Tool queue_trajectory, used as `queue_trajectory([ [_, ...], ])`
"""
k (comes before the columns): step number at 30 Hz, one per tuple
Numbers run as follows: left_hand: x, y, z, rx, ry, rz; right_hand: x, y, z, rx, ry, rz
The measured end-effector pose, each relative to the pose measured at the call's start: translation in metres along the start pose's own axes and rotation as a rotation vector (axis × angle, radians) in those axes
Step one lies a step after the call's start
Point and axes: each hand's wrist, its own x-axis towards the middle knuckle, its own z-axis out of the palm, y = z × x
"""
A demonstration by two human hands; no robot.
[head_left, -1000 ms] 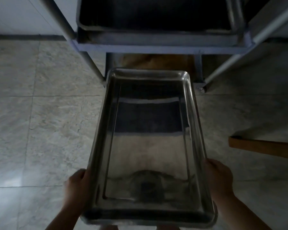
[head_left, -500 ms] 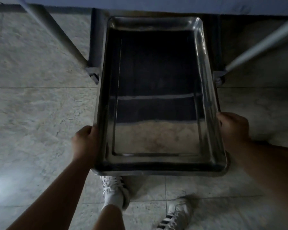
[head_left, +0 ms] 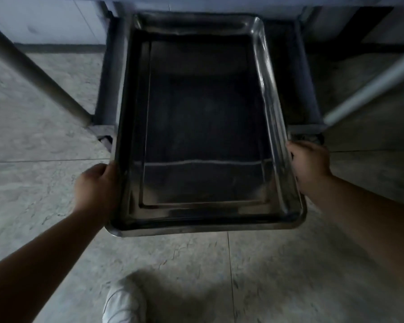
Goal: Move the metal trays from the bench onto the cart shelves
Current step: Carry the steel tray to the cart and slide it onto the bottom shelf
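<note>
A long rectangular metal tray [head_left: 266, 73] with a shiny raised rim fills the middle of the head view. Its far half lies between the side rails of the cart's low shelf [head_left: 107, 89]; its near end sticks out over the floor. My left hand [head_left: 96, 187] grips the tray's left rim near the front corner. My right hand [head_left: 308, 166] grips the right rim a little farther in. The tray holds nothing.
Two slanted cart legs frame the tray, a left leg [head_left: 33, 73] and a right leg [head_left: 371, 82]. An upper shelf edge [head_left: 196, 3] runs across the top. Marbled floor tiles [head_left: 44, 136] lie all around. My white shoe [head_left: 121, 301] stands below the tray.
The tray has gone forward and down, from in front of the cart to between the low shelf's rails. Both hands kept their grip on its rims.
</note>
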Motion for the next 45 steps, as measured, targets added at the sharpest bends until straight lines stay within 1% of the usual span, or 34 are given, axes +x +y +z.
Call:
queue_trajectory([
  [2,0.007,0.003,0.011,-0.019,0.011,0.014,0.010,-0.001,0.006,-0.014,-0.010,-0.027],
  [4,0.010,0.004,0.021,-0.021,0.016,0.026,0.020,-0.002,0.012,0.010,0.027,-0.041],
  [7,0.013,0.005,0.028,-0.051,0.015,-0.003,0.029,-0.008,0.020,0.028,0.031,-0.062],
  [12,0.023,0.019,0.022,-0.117,0.038,-0.045,0.051,-0.019,0.033,0.007,-0.047,-0.019],
  [15,0.021,0.026,0.020,-0.180,0.001,-0.114,0.068,-0.030,0.037,-0.110,-0.073,-0.051],
  [20,0.024,0.032,0.021,-0.377,-0.112,-0.270,0.085,-0.047,0.039,-0.242,-0.211,-0.089],
  [23,0.023,0.033,0.018,-0.411,-0.114,-0.253,0.081,-0.049,0.023,-0.166,-0.374,-0.042],
  [25,0.023,0.033,0.017,-0.391,-0.112,-0.211,0.070,-0.036,0.005,-0.040,-0.426,0.036],
  [26,0.023,0.032,0.018,-0.401,-0.116,-0.211,0.062,-0.027,-0.002,0.038,-0.418,0.085],
  [28,0.024,0.030,0.023,-0.457,-0.116,-0.223,0.045,-0.005,-0.008,0.276,-0.315,0.142],
  [30,0.025,0.033,0.027,-0.578,-0.094,-0.284,0.024,0.019,-0.004,0.536,-0.103,0.131],
  [31,0.025,0.037,0.026,-0.648,-0.080,-0.321,0.008,0.028,0.005,0.570,-0.001,0.104],
  [32,0.024,0.038,0.027,-0.677,-0.089,-0.343,-0.012,0.033,0.016,0.514,0.069,0.072],
  [33,0.025,0.037,0.028,-0.640,-0.087,-0.333,-0.032,0.036,0.029,0.420,0.097,0.042],
  [35,0.023,0.038,0.028,-0.567,-0.101,-0.304,-0.061,0.040,0.055,0.302,0.081,0.024],
  [37,0.021,0.039,0.026,-0.529,-0.080,-0.267,-0.073,0.041,0.071,0.261,0.073,0.063],
  [38,0.017,0.039,0.025,-0.507,-0.072,-0.281,-0.075,0.039,0.074,0.242,0.065,0.088],
  [40,0.010,0.039,0.024,-0.527,-0.048,-0.338,-0.070,0.038,0.071,0.218,0.037,0.119],
  [42,0.002,0.037,0.030,-0.552,-0.074,-0.348,-0.061,0.039,0.061,0.177,0.021,0.112],
  [44,-0.014,0.037,0.042,-0.609,-0.094,-0.349,-0.048,0.038,0.051,0.181,0.039,0.134],
  [45,-0.023,0.037,0.050,-0.642,-0.116,-0.352,-0.039,0.038,0.046,0.223,0.059,0.168],
])
